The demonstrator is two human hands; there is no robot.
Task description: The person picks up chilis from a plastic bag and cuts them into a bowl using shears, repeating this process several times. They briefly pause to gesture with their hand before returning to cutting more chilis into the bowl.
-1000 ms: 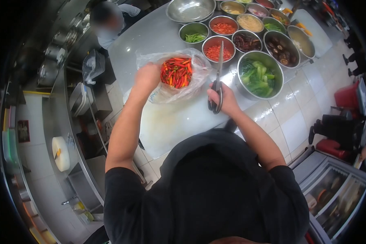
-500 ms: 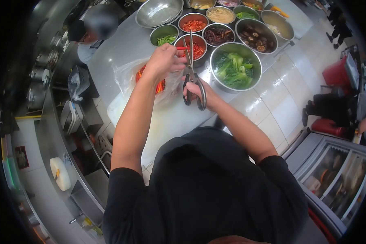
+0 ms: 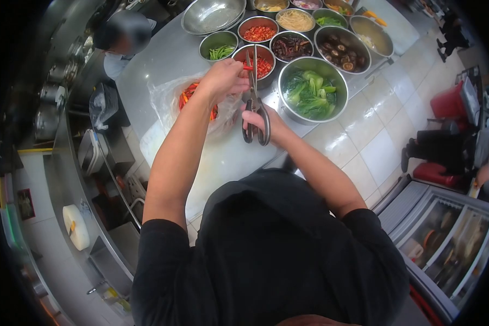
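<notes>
My left hand [image 3: 226,79] pinches a red chili pepper [image 3: 248,68] by its end, over the near side of a steel bowl of cut red chili [image 3: 264,67]. In my right hand [image 3: 263,123] are black-handled scissors [image 3: 254,93], blades pointing away from me and slightly apart around the pepper. Below my left forearm lies a clear plastic bag [image 3: 165,98] with whole red chilies [image 3: 189,93] inside, partly hidden by the arm. To the right of the scissors stands a large bowl of green leafy vegetables in water [image 3: 314,91].
Bowls of green peppers [image 3: 221,52], chopped red chili [image 3: 259,33], dried chilies [image 3: 291,48] and mushrooms [image 3: 339,50] crowd the far side. Empty steel bowls [image 3: 212,16] are stacked at the back left. A white cutting board [image 3: 223,168] lies nearest me. Another person [image 3: 119,41] is at the left.
The scissors and my right hand have shifted slightly left. My left hand still holds a red chili pepper between the blades. The other person's head has moved a little.
</notes>
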